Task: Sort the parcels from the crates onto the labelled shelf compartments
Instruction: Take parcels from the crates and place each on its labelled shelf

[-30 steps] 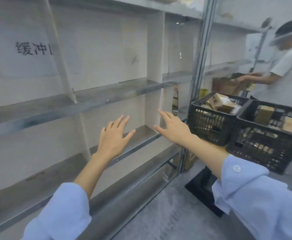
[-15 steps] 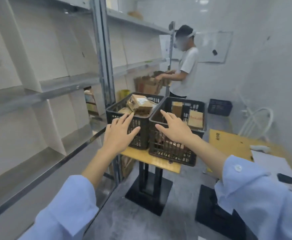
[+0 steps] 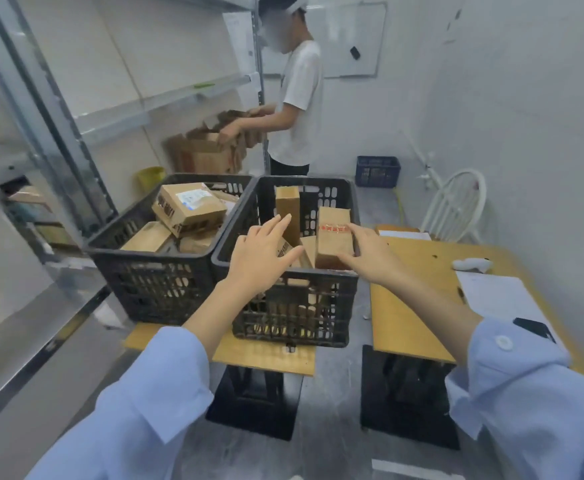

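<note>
The left crate (image 3: 152,282) and the right crate (image 3: 294,306) stand side by side, touching, on a small table (image 3: 266,355), each with parcels (image 3: 190,206) in it. The shelf (image 3: 166,102) runs along the left, beside the left crate. A second table (image 3: 412,271) stands right of the crates, with a chair (image 3: 457,206) behind it.

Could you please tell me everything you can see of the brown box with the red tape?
The brown box is plain cardboard, tall and narrow, with a band of red-printed tape across its upper front. It stands upright, top above the rim, at the near right of the right-hand black crate. The right hand, fingers straight, reaches its right edge.
</note>
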A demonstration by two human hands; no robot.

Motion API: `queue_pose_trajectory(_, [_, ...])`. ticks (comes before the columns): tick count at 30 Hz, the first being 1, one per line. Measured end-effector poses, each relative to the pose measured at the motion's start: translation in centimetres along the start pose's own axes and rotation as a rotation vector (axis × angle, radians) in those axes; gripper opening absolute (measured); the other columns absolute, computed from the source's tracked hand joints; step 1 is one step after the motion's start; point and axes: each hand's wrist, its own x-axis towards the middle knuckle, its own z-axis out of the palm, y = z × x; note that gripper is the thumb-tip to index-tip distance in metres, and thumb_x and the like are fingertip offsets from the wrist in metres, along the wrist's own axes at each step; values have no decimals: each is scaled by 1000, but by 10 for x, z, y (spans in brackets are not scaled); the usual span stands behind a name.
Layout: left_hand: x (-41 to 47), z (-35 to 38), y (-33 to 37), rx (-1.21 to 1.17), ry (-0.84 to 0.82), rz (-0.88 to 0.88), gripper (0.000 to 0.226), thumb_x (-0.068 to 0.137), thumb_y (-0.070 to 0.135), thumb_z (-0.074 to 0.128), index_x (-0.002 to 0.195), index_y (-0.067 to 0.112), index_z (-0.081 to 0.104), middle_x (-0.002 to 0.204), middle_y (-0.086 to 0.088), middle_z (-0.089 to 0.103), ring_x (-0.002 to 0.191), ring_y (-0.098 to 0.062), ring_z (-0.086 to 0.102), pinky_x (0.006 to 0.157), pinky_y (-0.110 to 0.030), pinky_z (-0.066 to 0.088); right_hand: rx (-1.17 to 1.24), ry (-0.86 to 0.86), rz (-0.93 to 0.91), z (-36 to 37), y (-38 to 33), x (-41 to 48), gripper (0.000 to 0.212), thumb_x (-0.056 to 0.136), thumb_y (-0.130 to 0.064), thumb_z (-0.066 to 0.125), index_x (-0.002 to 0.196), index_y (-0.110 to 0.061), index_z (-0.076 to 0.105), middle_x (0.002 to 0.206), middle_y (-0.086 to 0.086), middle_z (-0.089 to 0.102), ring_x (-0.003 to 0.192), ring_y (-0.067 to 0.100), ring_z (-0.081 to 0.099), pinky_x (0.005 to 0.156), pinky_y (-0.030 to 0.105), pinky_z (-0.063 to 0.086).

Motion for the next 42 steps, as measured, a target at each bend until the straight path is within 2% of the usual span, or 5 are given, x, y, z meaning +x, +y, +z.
queue_pose_trajectory(13, [160, 149, -36, -35, -341, 195, 94, 82, 66, 62, 156, 30, 16, 162, 5, 21, 145, -21, 26, 116, -45, 25, -107, -50, 103, 58, 60, 116, 89, 78, -37, 76, 152, -22, 29, 151, 4, 37, 138, 24, 32, 112, 43, 34])
queue_pose_trajectory(22, [186, 183, -53, -162, -307, 215, 94, 72, 60, 73, 148, 29, 28, 158, 4, 22, 138, -22, 33, 108, -50, 39, -233, -5, 36, 71, 67, 143, 86, 75, -52, 73, 147, -28, 33, 148, -3, 41, 136, 20, 30, 109, 40, 28])
queue_pose_trajectory(27, [191, 180, -71, -352, -305, 140, 89, 72, 46, 82, 146, 25, 36, 155, 2, 25, 137, -17, 33, 107, -32, 31, -211, -22, 6, 78, 73, 158, 90, 73, -63, 72, 147, -27, 35, 146, -3, 44, 139, 21, 29, 112, 41, 26])
queue_pose_trajectory(36, [197, 181, -88, -576, -319, 89, 88, 71, 26, 86, 144, 23, 38, 144, 2, 43, 127, -12, 42, 104, -35, 45, -249, -136, 0, 87, 69, 175, 93, 74, -64, 71, 149, -28, 30, 146, 1, 47, 142, 23, 32, 123, 45, 5])
queue_pose_trajectory(42, [199, 174, -82, -698, -286, 10, 102, 71, 19, 87, 153, 21, 25, 150, 1, 34, 119, -5, 44, 83, -3, 44, -67, -101, -49, 79, 69, 178, 90, 75, -46, 79, 149, -23, 32, 149, -1, 43, 141, 18, 31, 123, 45, 6])
